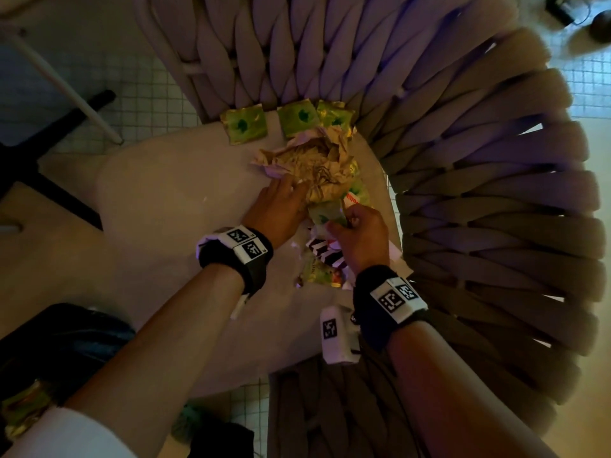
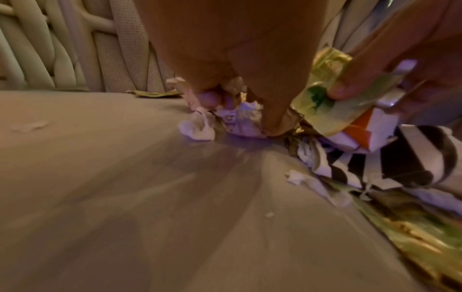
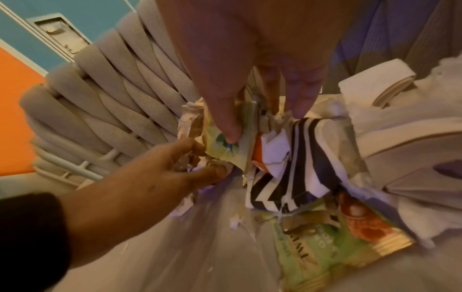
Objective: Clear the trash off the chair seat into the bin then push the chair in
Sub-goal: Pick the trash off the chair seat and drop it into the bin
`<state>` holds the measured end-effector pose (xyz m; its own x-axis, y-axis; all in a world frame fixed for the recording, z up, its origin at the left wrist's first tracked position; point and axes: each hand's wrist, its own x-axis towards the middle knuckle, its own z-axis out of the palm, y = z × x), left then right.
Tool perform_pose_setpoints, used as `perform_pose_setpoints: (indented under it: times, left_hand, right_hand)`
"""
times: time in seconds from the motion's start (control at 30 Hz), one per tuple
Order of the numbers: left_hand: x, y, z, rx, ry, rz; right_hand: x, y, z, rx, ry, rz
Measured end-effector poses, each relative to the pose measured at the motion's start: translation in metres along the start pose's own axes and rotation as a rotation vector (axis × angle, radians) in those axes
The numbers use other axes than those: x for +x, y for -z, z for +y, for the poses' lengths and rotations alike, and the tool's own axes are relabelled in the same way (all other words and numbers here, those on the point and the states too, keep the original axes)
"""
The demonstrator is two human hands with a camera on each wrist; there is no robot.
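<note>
A: Left grip (image 1: 281, 206) curled into crumpled tan paper wad (image 1: 317, 166) on beige chair seat (image 1: 165, 200).
B: Right grip (image 1: 360, 233) pinches green-gold foil sachet (image 3: 225, 150). The flat green packet (image 3: 322, 247) has lettering, not legible.

This looks like a home or lounge room, dimly lit. A wide armchair (image 1: 479, 193) with a woven rope back and a pale cushion stands on a floor of small white tiles (image 1: 139, 104). Behind it, the right wrist view shows walls painted orange (image 3: 15, 110) and blue (image 3: 82, 11).
</note>
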<state>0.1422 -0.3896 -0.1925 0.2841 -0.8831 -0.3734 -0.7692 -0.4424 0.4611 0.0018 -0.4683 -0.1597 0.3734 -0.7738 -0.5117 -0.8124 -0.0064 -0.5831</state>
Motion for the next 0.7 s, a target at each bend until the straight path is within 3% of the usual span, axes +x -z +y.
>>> perform_pose_setpoints:
  times: [0.13, 0.3, 0.7]
  left_hand:
    - [-0.012, -0.002, -0.005, 0.008, -0.039, 0.051]
    - [-0.032, 0.002, -0.014, -0.073, -0.036, 0.099]
    - [-0.126, 0.028, -0.039, -0.584, 0.043, 0.425]
  right_hand:
    - [-0.004, -0.003, -0.009, -0.012, 0.023, 0.041]
    - [-0.010, -0.012, -0.010, 0.015, 0.000, -0.079]
    - [-0.068, 0.006, -0.020, 0.224, 0.129, -0.165]
